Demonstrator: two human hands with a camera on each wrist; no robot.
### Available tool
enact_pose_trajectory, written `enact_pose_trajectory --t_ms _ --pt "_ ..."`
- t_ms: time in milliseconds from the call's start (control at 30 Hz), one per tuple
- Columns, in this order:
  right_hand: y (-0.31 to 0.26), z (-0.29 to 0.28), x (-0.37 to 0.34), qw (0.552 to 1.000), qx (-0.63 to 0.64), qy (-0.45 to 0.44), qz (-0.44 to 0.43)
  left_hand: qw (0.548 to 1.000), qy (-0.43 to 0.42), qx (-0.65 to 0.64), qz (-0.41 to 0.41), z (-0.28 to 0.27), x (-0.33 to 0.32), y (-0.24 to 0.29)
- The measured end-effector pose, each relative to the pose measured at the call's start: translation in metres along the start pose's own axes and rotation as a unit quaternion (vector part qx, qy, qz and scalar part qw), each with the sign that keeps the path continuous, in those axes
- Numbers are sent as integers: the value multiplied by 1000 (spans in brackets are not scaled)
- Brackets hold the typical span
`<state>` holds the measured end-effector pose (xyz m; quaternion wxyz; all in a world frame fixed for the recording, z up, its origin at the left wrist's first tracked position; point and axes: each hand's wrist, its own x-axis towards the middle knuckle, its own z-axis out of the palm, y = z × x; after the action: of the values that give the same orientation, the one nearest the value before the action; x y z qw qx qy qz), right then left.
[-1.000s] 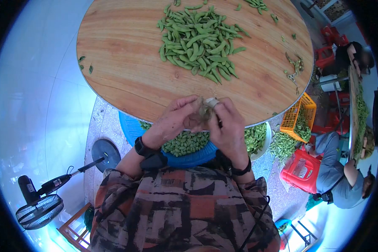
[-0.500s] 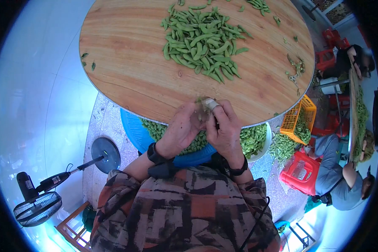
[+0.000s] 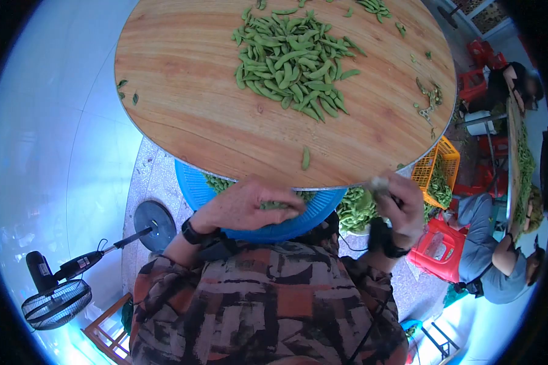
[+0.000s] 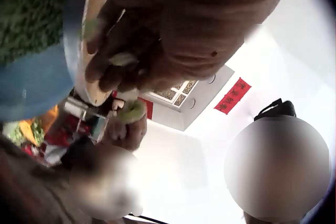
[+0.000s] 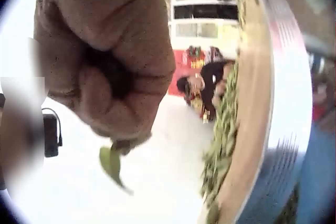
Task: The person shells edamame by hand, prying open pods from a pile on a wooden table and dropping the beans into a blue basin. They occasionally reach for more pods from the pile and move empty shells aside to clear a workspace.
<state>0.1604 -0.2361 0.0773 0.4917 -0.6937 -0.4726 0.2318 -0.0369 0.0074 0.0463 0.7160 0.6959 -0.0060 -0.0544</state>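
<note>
My left hand hovers over the blue basin, which holds shelled green beans. Its fingers are loosely bent; in the left wrist view a pale green bean shows against them. My right hand is off to the right beyond the table edge, near a heap of green pods. Its fingertips pinch a green bean pod, which hangs below them in the right wrist view. White wrapping covers one right finger. A single pod lies near the front edge of the round wooden table.
A large pile of bean pods lies mid-table. Scraps of stem sit at its right side. A yellow crate and a red stool stand to the right, beside a seated person. A fan stands at left.
The hands, together over the table's front edge before, have parted. The left has come down over the basin; the right has swung right with a pod. A lone pod now shows on the table.
</note>
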Motion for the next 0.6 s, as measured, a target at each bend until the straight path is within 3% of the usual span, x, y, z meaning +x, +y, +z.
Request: enact_pose_trajectory --t_ms 33,67,100,167,267,300,433,500,533,567,600 --pt "7 -13 -11 999 -1 -46 -1 990 4 124 63 -3 1 0" --pt "9 -23 -23 996 -34 -49 59 961 8 245 124 -6 2 0" --pt "6 -27 -28 989 -67 -52 119 962 9 244 124 -6 8 1" --pt "3 -28 -25 984 -96 -34 145 918 180 352 24 -1 26 3" --pt "7 -8 -13 983 -94 38 154 880 245 407 18 9 52 -12" --pt "11 4 -7 985 -60 87 138 880 243 407 20 13 55 -12" --pt "29 49 20 988 -44 65 130 866 269 414 80 22 56 -17" --pt "38 75 31 989 52 111 86 859 277 415 113 20 54 -19" --pt "37 79 36 989 54 111 86 903 280 317 75 18 52 -19" --pt "35 81 39 978 140 78 137 935 280 215 37 17 50 -20" --pt "32 82 41 956 223 44 186 935 280 215 36 15 49 -19"
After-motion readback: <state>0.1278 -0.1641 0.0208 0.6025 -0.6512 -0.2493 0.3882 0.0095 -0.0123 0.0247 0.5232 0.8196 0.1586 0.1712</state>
